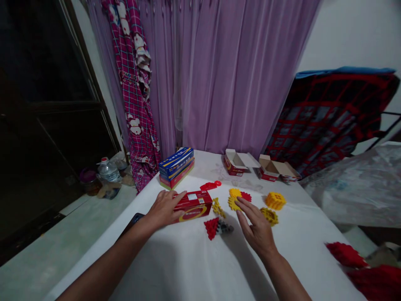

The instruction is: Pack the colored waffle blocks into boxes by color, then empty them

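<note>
My left hand (164,208) grips the left end of a closed red box (194,207), fingers over its top and thumb along the front. My right hand (256,228) reaches over the table with fingers stretched and thumb apart. Its fingertips touch or hover at the edge of a yellow toothed plastic piece (233,203); contact is hard to make out. A red toothed piece (246,196) lies just behind. Between the hands are a yellow piece (218,207) and a red triangular piece (211,228) joined to or touching a grey one (224,228).
A yellow block (275,200) and a yellow ring-like piece (269,216) lie right. Red flat pieces (209,186) lie behind the box. A blue box (176,163) rests on another box (177,179). Opened boxes (234,167) stand at the back. A dark object (130,225) lies by my left forearm.
</note>
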